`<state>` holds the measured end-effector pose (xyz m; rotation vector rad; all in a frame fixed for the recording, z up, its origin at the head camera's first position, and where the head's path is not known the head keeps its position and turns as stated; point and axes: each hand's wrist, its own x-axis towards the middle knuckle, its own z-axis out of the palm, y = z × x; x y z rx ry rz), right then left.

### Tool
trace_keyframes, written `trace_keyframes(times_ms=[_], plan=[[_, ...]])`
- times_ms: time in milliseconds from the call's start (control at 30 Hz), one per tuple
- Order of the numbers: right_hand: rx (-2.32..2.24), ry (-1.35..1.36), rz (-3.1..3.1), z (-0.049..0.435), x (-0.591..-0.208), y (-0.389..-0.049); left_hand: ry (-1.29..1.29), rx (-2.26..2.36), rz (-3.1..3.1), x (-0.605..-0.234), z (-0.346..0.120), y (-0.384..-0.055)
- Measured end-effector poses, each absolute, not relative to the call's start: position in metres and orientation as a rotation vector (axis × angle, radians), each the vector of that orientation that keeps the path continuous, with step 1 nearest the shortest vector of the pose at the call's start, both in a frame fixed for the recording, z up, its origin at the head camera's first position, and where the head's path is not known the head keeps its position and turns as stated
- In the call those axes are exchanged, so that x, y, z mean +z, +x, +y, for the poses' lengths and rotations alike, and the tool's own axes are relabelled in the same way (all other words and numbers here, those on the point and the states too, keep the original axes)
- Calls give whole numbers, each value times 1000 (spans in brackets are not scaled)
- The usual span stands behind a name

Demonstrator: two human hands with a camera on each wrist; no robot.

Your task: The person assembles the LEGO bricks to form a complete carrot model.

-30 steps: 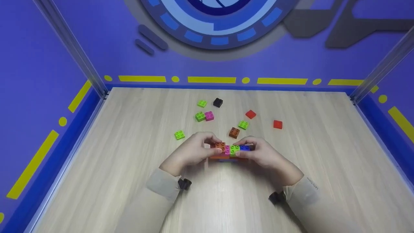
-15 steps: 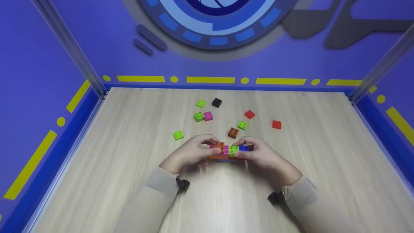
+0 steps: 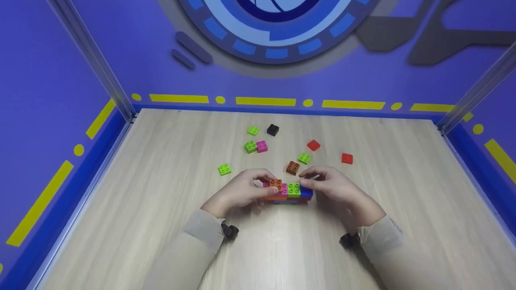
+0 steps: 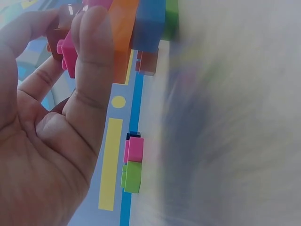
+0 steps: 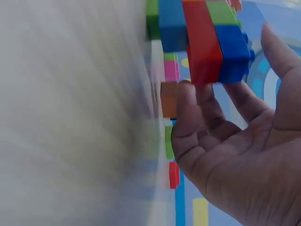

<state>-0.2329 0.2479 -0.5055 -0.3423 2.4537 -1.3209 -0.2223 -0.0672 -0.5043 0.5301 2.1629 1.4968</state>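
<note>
Hands (image 3: 244,189) over pale table (image 3: 403,181) (purple walls (image 3: 129,40))

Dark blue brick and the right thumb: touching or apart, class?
Apart: the right wrist view shows background wall between the right thumb and the dark blue brick.

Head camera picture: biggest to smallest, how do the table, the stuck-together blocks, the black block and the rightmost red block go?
1. Table
2. Stuck-together blocks
3. Black block and rightmost red block: too alike to rank
</note>
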Motion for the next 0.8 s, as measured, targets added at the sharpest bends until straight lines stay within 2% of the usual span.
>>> trace_keyframes(times_ms=[233, 800], plan=[[-1335, -141, 2507, 244, -504, -251, 519, 1489, 2161, -505, -66, -222], [-1460, -155, 2435, 236, -519, -270, 498, 1490, 2151, -505, -65, -222]])
